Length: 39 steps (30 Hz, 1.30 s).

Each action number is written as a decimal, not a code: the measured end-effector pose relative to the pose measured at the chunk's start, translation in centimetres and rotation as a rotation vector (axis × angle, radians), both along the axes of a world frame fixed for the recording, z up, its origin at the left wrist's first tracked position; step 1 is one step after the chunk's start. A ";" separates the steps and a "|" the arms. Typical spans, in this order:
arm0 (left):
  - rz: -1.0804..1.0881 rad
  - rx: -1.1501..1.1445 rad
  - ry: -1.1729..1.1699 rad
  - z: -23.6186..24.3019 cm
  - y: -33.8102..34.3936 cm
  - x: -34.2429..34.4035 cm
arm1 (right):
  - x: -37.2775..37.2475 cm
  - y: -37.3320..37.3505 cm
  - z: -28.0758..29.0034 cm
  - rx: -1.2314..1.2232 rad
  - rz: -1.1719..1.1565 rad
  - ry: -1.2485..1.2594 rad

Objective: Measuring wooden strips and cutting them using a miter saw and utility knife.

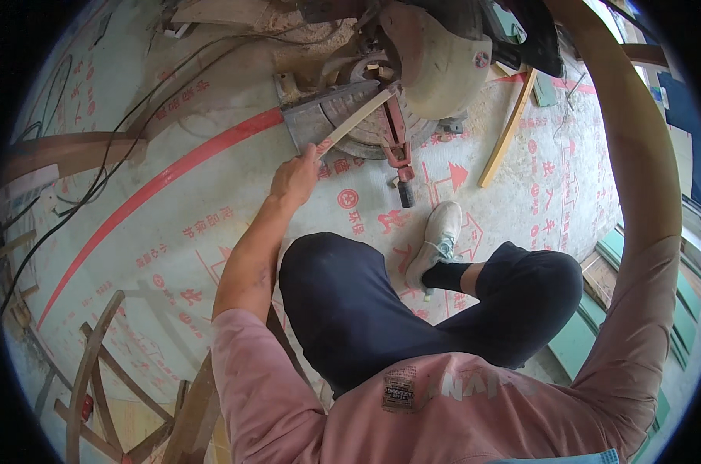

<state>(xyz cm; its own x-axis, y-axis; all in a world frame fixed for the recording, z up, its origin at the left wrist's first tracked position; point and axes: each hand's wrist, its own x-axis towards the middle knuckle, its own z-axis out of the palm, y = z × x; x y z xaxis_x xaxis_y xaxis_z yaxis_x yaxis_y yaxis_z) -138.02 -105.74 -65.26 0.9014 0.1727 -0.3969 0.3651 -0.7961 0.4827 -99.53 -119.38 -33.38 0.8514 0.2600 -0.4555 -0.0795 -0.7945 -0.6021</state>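
My left hand point(295, 178) is closed around the near end of a thin wooden strip point(358, 120). The strip slants up to the right across the grey metal base point(308, 124) of a mitre saw. Its far end lies beside the saw's pale blade guard point(435, 66), and the blade itself is hidden. A red mitre arm point(394, 135) with a black grip point(406, 193) sticks out of the base toward me. My right arm reaches up along the right side, past the saw's dark upper part point(540, 39), and leaves the top edge. The right hand is out of the picture.
Another wooden strip point(509, 127) lies on the floor right of the saw. Black cables point(107, 166) trail at the left. A wooden frame point(95, 363) stands at lower left, and green boards point(575, 344) lie at right. Sawdust and offcuts surround the saw on the printed floor sheet point(173, 232).
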 end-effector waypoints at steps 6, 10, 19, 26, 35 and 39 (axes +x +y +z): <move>-0.009 -0.067 -0.020 -0.2 -2.0 0.5 | 6.7 -3.1 -1.3 0.589 0.468 1.018; 0.022 -0.084 -0.020 -0.9 -2.1 -1.1 | -0.4 0.1 -0.1 0.003 0.068 -0.038; 0.038 -0.141 -0.013 -1.4 -3.3 -0.6 | 1.9 -1.0 -1.4 0.301 0.223 0.436; -0.494 -0.101 -0.229 -2.3 -5.1 0.7 | 6.7 -4.0 -1.2 0.617 0.442 0.976; -0.027 -0.112 0.001 0.0 -1.5 1.1 | -0.2 0.4 -0.2 -0.030 -0.057 -0.095; -0.027 -0.158 -0.026 -0.3 -3.0 2.5 | 6.5 -2.7 0.1 0.496 0.327 1.031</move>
<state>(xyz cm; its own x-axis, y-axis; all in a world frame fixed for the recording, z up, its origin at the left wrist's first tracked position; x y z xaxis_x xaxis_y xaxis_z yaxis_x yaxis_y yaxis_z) -135.55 -108.72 -65.56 0.9152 0.0854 -0.3939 0.3304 -0.7187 0.6118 -92.99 -122.08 -33.29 0.0028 0.7379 -0.6750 -0.5438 -0.5653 -0.6202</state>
